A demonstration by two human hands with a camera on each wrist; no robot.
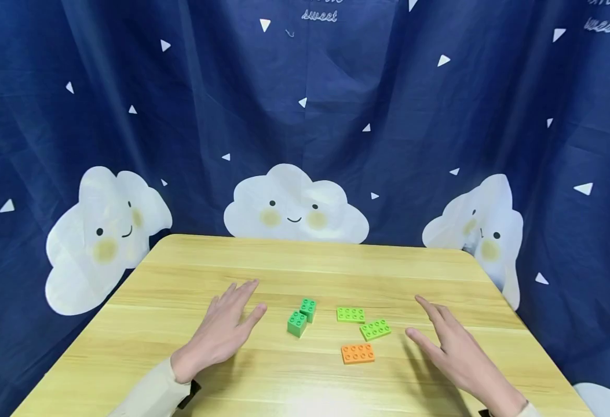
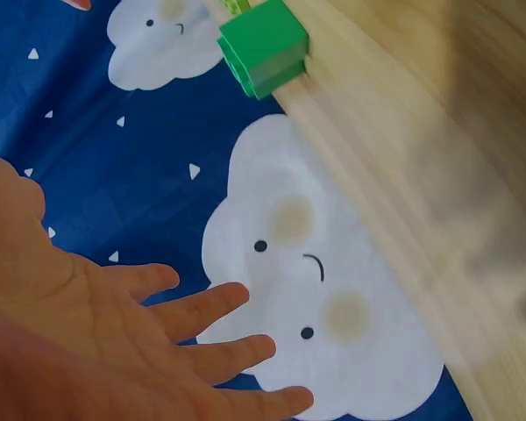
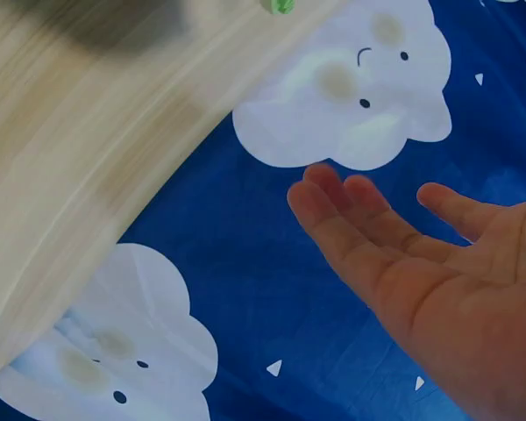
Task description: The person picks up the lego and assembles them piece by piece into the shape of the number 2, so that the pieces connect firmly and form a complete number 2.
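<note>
Two dark green bricks, one (image 1: pixel 296 324) nearer and one (image 1: pixel 308 310) just behind it, stand close together near the table's middle. To their left the left hand (image 1: pixel 221 335) hovers with spread fingers, holding nothing. Right of the bricks lie two flat lime green bricks (image 1: pixel 350 314) (image 1: pixel 375 329), with a flat orange brick (image 1: pixel 358 353) nearer the front. The right hand (image 1: pixel 458 353) is raised to the right of these, fingers extended, holding nothing. In the left wrist view the left hand (image 2: pixel 158 342) is below a green brick (image 2: pixel 265 48); the right wrist view shows the right hand (image 3: pixel 438 272) with nothing in it.
The bricks lie on a light wooden table (image 1: pixel 263 260) with rounded back corners. Behind and beside it hangs a dark blue curtain (image 1: pixel 263 127) with white clouds and small triangles.
</note>
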